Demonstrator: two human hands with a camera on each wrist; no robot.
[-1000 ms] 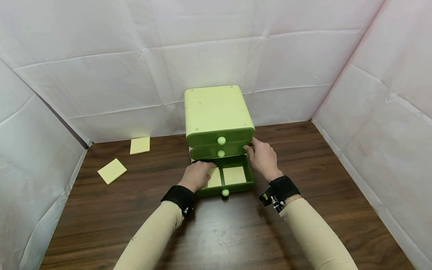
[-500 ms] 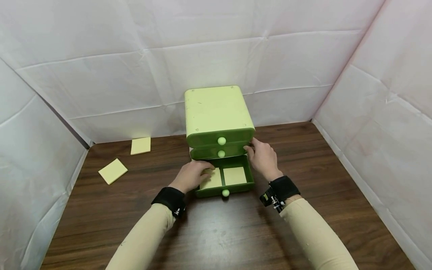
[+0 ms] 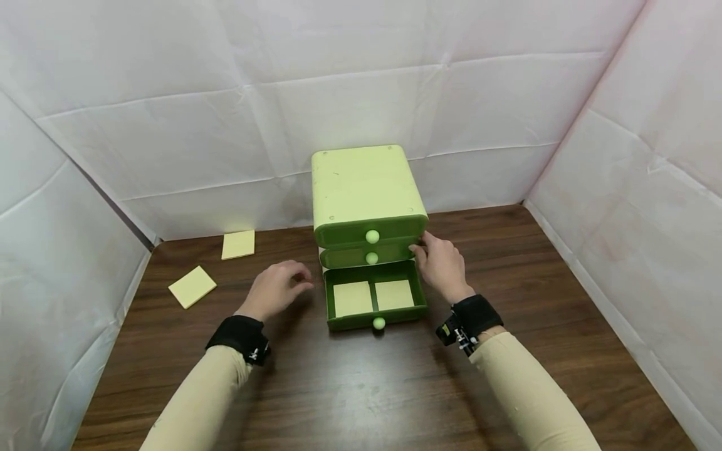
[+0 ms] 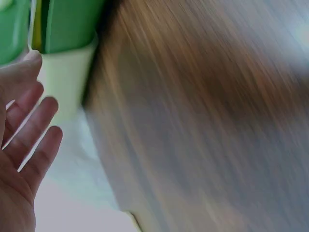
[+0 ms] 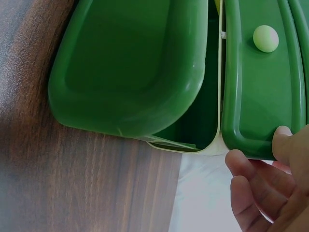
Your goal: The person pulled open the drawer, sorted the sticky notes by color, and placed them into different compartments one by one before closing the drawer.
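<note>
From the head camera: a green three-drawer cabinet (image 3: 369,207) stands at the middle of the table's far edge, its bottom drawer (image 3: 373,299) pulled toward the near edge with two yellow note pads (image 3: 353,298) lying side by side inside. The left hand (image 3: 276,289) hovers over the table (image 3: 361,388) just left of that drawer, fingers loosely curled and holding nothing. Two more loose pads lie toward the far left corner, one (image 3: 192,286) nearer to that hand, the other (image 3: 238,244) by the far edge; both are to its left and well apart from it, closer to this hand than to the other. The right hand (image 3: 442,266) rests against the cabinet's right side at the middle drawer.

From the left wrist: the frame is blurred; the palm (image 4: 21,145) shows straight, spread fingers, empty, with the cabinet's corner (image 4: 63,43) beyond the fingertips.

From the right wrist: relaxed fingertips (image 5: 285,140) touch the edge of the middle drawer front (image 5: 260,82); the open drawer juts out beside it.
</note>
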